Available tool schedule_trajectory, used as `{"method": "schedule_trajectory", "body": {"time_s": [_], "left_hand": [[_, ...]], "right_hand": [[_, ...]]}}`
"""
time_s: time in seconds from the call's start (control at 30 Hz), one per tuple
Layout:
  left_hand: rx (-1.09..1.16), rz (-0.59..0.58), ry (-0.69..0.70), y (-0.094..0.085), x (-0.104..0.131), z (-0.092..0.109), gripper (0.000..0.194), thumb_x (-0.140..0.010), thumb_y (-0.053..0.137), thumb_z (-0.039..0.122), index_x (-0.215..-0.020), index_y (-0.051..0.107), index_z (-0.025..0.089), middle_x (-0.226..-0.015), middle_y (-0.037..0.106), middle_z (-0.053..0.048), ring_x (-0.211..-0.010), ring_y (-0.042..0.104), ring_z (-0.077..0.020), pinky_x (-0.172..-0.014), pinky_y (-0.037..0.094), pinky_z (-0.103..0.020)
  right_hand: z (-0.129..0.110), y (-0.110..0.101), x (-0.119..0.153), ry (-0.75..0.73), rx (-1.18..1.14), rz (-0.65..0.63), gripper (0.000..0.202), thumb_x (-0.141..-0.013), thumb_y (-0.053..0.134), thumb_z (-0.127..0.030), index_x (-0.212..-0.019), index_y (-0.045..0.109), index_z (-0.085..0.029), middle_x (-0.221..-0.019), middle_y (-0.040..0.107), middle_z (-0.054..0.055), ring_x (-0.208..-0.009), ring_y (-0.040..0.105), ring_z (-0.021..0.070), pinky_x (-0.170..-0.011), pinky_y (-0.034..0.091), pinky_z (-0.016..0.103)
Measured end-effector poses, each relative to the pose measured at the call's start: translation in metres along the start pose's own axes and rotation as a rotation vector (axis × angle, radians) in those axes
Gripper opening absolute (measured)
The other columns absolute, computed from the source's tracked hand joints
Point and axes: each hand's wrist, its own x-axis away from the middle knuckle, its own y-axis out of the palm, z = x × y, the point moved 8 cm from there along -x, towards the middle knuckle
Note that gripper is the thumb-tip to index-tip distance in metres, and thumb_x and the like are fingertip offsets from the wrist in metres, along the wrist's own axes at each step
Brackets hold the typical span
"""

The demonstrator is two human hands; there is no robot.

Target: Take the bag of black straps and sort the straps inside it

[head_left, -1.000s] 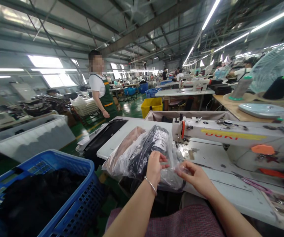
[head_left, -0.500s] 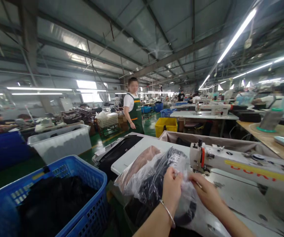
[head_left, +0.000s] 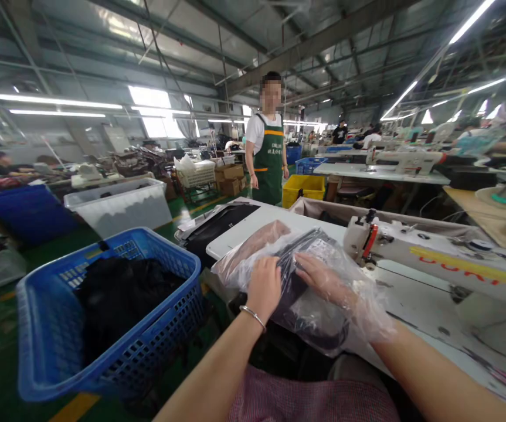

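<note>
A clear plastic bag (head_left: 323, 328) with dark folded pieces (head_left: 294, 287) inside lies at the near edge of the white sewing table. My left hand (head_left: 265, 284) is closed on the bag's left side, its fingers curled over the plastic, and wears a silver bangle. Through the bag's mouth, my right hand (head_left: 323, 278) reaches inside, covered by the clear film up to the wrist. Its fingers are stretched out against the dark contents. Beside the bag lies another plastic-wrapped bundle (head_left: 264, 237), brownish in colour. What the dark pieces are cannot be made out.
A white sewing machine (head_left: 411, 240) stands right of the bag. To the left is a blue basket (head_left: 147, 334) holding black cloth. Flat black pieces (head_left: 230, 225) lie on the table's far left. Beyond it a person in a green apron (head_left: 268, 158) stands near a yellow crate (head_left: 303, 187).
My right hand has gone from pinching the bag's edge to inside the bag. My left hand has shifted left along it. The view has tilted down, and the aproned person now faces me.
</note>
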Motion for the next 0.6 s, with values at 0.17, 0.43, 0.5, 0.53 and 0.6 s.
{"method": "schedule_trajectory", "body": {"time_s": [0.17,0.43,0.5,0.53,0.6], "left_hand": [[-0.07,-0.095,-0.169,0.017,-0.011,-0.105,0.05,-0.083,0.063,0.046,-0.115,0.061,0.008,-0.114,0.06,-0.022,-0.111,0.053,-0.0366,-0.1,0.038,-0.049],[0.066,-0.179,-0.155,0.036,-0.02,-0.135,0.045,-0.075,0.068,0.054,-0.099,0.066,0.016,-0.102,0.063,-0.013,-0.102,0.057,-0.031,-0.093,0.043,-0.041],[0.126,-0.211,-0.138,0.036,-0.024,-0.133,0.051,-0.064,0.077,0.056,-0.094,0.066,0.016,-0.097,0.064,-0.012,-0.097,0.058,-0.0319,-0.09,0.044,-0.041],[0.161,-0.232,-0.133,0.036,-0.025,-0.133,0.049,-0.062,0.079,0.054,-0.091,0.067,0.016,-0.092,0.065,-0.011,-0.093,0.059,-0.0313,-0.087,0.045,-0.04],[0.239,-0.281,-0.129,0.037,-0.029,-0.133,0.036,-0.065,0.077,0.046,-0.083,0.068,0.016,-0.08,0.065,-0.008,-0.079,0.061,-0.0274,-0.079,0.046,-0.037]], "right_hand": [[0.018,0.026,-0.027,-0.052,0.13,-0.138,0.037,-0.093,0.05,-0.03,-0.126,0.062,-0.017,-0.137,0.053,0.008,-0.13,0.044,0.0248,-0.116,0.026,0.037],[0.029,0.046,-0.04,-0.005,0.155,-0.113,0.07,-0.08,0.074,-0.036,-0.139,0.046,-0.011,-0.15,0.035,0.016,-0.142,0.026,0.0328,-0.12,0.013,0.046],[0.026,0.053,-0.043,-0.035,0.119,-0.195,0.072,-0.08,0.072,-0.034,-0.143,0.043,-0.013,-0.152,0.032,0.012,-0.142,0.026,0.0282,-0.12,0.011,0.042],[0.024,0.057,-0.045,-0.047,0.099,-0.236,0.071,-0.08,0.071,-0.033,-0.143,0.043,-0.015,-0.152,0.032,0.01,-0.142,0.027,0.0257,-0.12,0.011,0.04],[0.019,0.061,-0.053,-0.05,0.053,-0.285,0.069,-0.078,0.069,-0.026,-0.142,0.045,-0.015,-0.151,0.035,0.007,-0.142,0.028,0.0229,-0.12,0.009,0.037]]}}
